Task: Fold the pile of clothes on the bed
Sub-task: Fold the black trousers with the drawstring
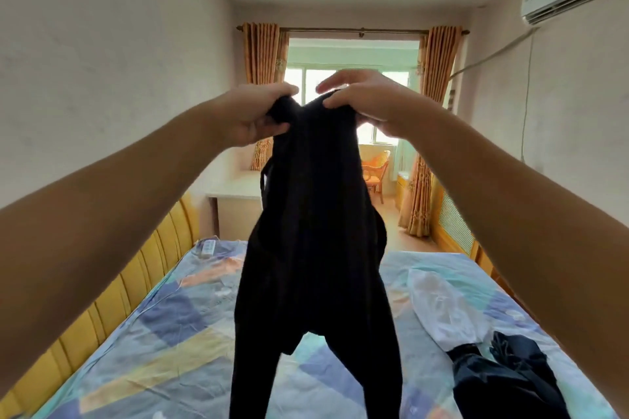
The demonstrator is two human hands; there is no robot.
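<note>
Head view: both arms stretched out and up, hands close together at the top of a black garment (316, 248). Left hand (253, 116) clamped on a bunched fold of the top edge, thumb below, fingers curled over. Right hand (366, 100) just beside it, thumb and fingertips pinching the same edge, index finger lifted and blurred. Held high, probably to let the cloth hang free and drop straight, so seams and legs show before any fold. Two dark leg-like lengths dangling below the hands, split near the bottom; looks like trousers or leggings, not certain. A thin strap or cord looping out under the left hand. Under the hanging cloth, the bed (163, 333) with its patterned sheet. Below the right forearm, well apart from the held piece, a white garment (439, 306) and a dark crumpled garment (503, 378) waiting unfolded.
</note>
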